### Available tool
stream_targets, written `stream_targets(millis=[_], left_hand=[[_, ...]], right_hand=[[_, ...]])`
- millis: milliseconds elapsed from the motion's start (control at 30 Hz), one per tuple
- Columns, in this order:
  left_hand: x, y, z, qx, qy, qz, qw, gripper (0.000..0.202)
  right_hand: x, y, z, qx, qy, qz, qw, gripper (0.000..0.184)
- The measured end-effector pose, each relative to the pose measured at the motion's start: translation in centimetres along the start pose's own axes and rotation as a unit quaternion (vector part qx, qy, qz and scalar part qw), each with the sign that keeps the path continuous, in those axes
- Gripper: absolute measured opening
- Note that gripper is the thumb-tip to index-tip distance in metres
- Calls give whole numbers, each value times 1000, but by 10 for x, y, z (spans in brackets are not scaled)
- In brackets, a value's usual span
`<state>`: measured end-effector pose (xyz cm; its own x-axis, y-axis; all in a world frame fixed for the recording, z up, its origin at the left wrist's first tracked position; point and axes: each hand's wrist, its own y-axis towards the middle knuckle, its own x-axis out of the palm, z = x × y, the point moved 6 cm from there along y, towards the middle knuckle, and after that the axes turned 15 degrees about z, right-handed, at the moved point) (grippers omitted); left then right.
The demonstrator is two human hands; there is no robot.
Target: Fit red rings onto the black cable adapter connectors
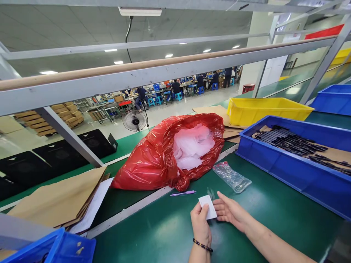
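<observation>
My left hand, with a beaded bracelet at its wrist, pinches a small white card or folded paper between thumb and fingers above the green work surface. Beside the card's right edge is my right hand, its fingers stretched out and the thumb apart. Whether its fingertips touch the card I cannot tell. Something thin and clear shows just behind the card. A clear zip bag lies beyond my right hand, and a purple pen lies beyond my left.
A red plastic bag gapes open, full of thin white sheets or pouches. At right, a blue bin holds black cable-like parts; a yellow bin stands behind. Cardboard sheets and another blue bin are at left.
</observation>
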<state>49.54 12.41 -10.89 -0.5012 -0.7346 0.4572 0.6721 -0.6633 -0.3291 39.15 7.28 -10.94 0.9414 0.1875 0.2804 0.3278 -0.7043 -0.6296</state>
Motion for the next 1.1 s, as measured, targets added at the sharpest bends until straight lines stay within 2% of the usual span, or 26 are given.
stream_targets(millis=[67,167,233,333,433,533,633,733,900,1100], left_hand=[[-1,1,1,-2,-11,5,1000,37],[0,2,0,-2,-5,-10,1000,37],[0,3,-1,6,5,-17,1000,37],[0,4,-4,14,13,-10,1000,36],[0,3,-8,0,22,-1,1000,37],[2,1,-11,-38,15,8,999,42],[2,0,-10,-51,5,17,999,47],[2,0,-6,-28,15,12,999,47],[2,0,-4,15,36,0,999,45],[1,0,-7,26,43,2,999,46]], right_hand=[[6,-2,3,24,20,-35,999,50],[11,-5,-7,-34,84,-47,995,42],[8,-5,-18,-101,80,-6,992,37],[0,-5,-35,-208,8,72,975,36],[-12,-8,-56,-324,-76,129,934,35],[-21,-13,-71,-379,-138,153,902,34],[-19,-18,-73,-351,-175,102,914,33],[-10,-22,-65,-299,-198,43,932,30],[-2,-22,-53,-262,-207,35,942,26],[1,-19,-49,-250,-210,32,945,25]])
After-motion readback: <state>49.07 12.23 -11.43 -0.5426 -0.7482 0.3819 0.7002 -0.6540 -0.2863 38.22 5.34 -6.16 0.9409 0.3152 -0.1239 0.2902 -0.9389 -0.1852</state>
